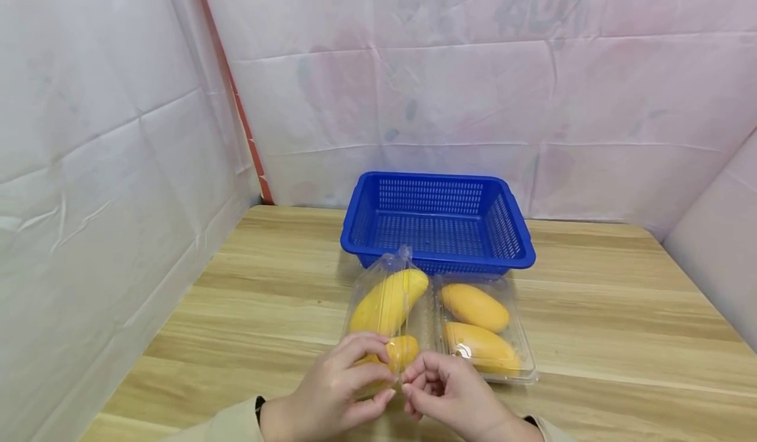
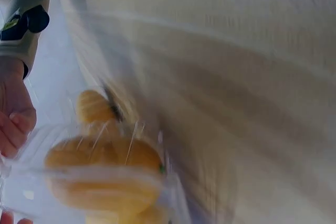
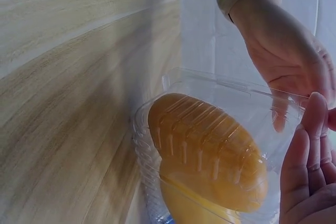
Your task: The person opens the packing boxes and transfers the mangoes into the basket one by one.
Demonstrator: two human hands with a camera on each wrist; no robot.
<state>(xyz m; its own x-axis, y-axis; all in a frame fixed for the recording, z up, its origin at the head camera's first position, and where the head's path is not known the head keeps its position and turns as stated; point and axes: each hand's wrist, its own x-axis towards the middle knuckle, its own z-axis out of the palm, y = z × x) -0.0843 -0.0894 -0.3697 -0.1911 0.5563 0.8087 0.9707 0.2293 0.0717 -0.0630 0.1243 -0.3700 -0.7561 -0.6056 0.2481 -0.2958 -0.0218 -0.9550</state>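
A clear plastic clamshell box (image 1: 422,320) holds two yellow-orange mangoes, a long one (image 1: 387,301) behind and one (image 1: 404,350) in front, partly hidden by my fingers. My left hand (image 1: 345,383) curls round its near edge, thumb apart from the index finger. Right beside it, my right hand (image 1: 452,393) pinches the edge near the box's front corner; in the right wrist view its fingertips (image 3: 316,103) meet the thin plastic rim. A second clamshell box (image 1: 526,356) lies to the right, with two mangoes (image 1: 476,307) under its lid. The left wrist view is blurred.
A blue perforated basket (image 1: 526,258) stands behind both boxes, its near rim close to them. The wooden table (image 1: 621,310) ends at pale cloth walls (image 1: 449,94) at the back and sides.
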